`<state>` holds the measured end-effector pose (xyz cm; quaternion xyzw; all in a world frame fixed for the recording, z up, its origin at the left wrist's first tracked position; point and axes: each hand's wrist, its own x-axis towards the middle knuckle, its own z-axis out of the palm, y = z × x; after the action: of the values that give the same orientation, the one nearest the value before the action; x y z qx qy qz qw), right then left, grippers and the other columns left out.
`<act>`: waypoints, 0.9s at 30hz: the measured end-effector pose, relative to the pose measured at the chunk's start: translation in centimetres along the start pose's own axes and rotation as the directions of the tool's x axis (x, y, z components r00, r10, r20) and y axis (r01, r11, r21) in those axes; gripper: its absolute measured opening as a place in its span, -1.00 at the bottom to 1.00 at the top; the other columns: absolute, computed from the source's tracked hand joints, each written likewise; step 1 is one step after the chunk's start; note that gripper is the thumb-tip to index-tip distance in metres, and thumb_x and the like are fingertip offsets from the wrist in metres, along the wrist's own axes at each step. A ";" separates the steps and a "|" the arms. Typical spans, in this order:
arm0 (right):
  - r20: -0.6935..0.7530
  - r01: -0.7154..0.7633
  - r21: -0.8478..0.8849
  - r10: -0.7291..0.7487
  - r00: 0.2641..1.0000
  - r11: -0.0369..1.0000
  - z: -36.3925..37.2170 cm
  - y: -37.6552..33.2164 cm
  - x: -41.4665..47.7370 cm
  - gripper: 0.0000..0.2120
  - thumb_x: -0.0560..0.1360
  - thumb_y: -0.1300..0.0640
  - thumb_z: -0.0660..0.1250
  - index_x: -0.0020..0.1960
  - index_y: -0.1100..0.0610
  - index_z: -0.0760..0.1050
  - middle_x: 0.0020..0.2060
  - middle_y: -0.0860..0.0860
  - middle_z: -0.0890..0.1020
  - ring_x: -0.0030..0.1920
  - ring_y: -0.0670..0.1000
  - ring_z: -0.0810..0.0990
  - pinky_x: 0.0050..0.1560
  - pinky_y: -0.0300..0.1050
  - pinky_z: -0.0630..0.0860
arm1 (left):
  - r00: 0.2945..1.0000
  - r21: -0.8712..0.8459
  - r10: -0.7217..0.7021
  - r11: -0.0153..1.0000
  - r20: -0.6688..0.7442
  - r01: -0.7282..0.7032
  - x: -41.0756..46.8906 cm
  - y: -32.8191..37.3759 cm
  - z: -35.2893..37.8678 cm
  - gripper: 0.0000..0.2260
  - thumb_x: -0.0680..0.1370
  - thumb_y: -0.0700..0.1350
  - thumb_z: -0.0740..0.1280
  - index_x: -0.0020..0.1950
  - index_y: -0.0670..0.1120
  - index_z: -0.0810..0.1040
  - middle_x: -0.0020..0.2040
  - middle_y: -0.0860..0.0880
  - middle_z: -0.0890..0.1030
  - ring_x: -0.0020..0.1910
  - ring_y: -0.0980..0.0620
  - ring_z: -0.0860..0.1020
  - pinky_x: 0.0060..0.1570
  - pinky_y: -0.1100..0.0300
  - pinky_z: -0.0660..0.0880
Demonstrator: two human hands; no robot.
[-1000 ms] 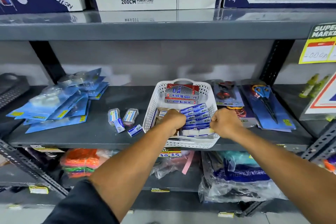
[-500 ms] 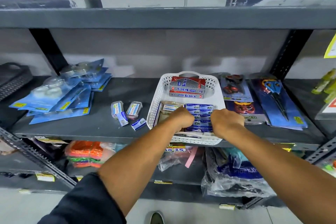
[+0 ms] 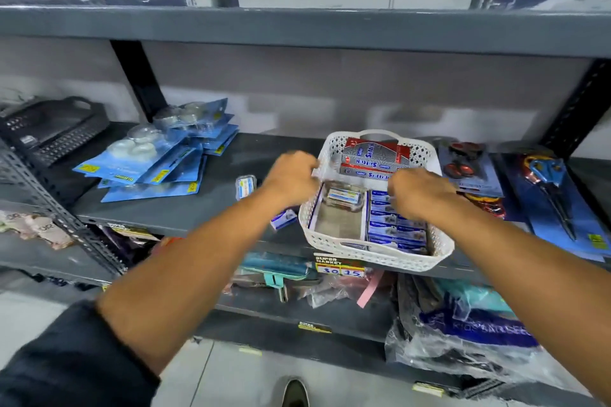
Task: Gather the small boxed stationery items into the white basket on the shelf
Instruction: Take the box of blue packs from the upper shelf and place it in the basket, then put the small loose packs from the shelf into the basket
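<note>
- Two bare forearms come up from the bottom edge, with nothing worn on either wrist.
- The left hand [image 3: 291, 177] carries no glove, ring or watch that shows.
- The right hand [image 3: 418, 193] is just as plain, blurred at the fingers.
- A dark navy fabric sleeve [image 3: 76, 363] is pushed up the left arm, bunched in soft folds at its cuff.
- Down on the floor, there's the toe of a dark shoe [image 3: 295, 393].
</note>
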<state>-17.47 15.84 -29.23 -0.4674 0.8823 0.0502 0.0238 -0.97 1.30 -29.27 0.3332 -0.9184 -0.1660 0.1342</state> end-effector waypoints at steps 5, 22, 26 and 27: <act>-0.053 0.195 0.233 -0.187 0.981 0.953 -1.5 -6.4 2.5 -0.82 0.41 0.06 0.36 0.01 0.00 0.60 0.00 0.07 0.65 -0.06 0.14 0.60 -0.03 0.02 0.57 | 0.985 0.176 -0.146 0.971 -0.093 0.160 -0.8 -9.8 -3.1 -0.72 0.50 -0.17 0.27 0.16 -0.22 0.58 0.13 -0.31 0.60 0.15 -0.27 0.53 0.15 -0.04 0.48; -0.071 0.243 0.235 -0.232 0.970 0.941 4.3 -22.1 6.6 -0.52 0.26 -0.24 0.42 0.04 0.03 0.54 0.02 0.07 0.65 0.05 0.15 0.59 -0.13 -0.05 0.34 | 0.997 0.342 -0.081 0.937 0.017 0.071 -10.9 -18.9 6.5 -0.25 0.54 0.32 -0.07 0.38 -0.27 0.40 0.41 -0.21 0.42 0.43 -0.22 0.33 0.39 -0.16 0.25; -0.093 0.190 0.209 -0.174 0.980 0.959 5.7 -23.7 7.0 -0.42 0.24 -0.34 0.40 0.07 0.04 0.53 0.05 0.08 0.61 0.11 0.16 0.53 -0.06 -0.02 0.38 | 0.995 0.359 -0.096 0.929 0.004 0.088 -10.7 -19.2 7.3 -0.29 0.54 0.31 -0.03 0.38 -0.24 0.40 0.41 -0.19 0.43 0.41 -0.18 0.35 0.39 -0.14 0.25; -0.092 0.181 0.216 -0.164 0.982 0.959 5.9 -23.8 7.1 -0.44 0.24 -0.31 0.41 0.08 0.04 0.53 0.05 0.08 0.61 0.11 0.15 0.53 -0.06 -0.02 0.39 | 0.996 0.361 -0.090 0.929 0.000 0.084 -10.7 -19.4 7.3 -0.29 0.54 0.31 -0.02 0.38 -0.23 0.40 0.41 -0.18 0.43 0.41 -0.18 0.35 0.40 -0.13 0.24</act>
<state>-1.75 -2.62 -37.28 -0.5383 0.8385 -0.0689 0.0481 15.37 -4.08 -45.00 0.3913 -0.9186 -0.0031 0.0556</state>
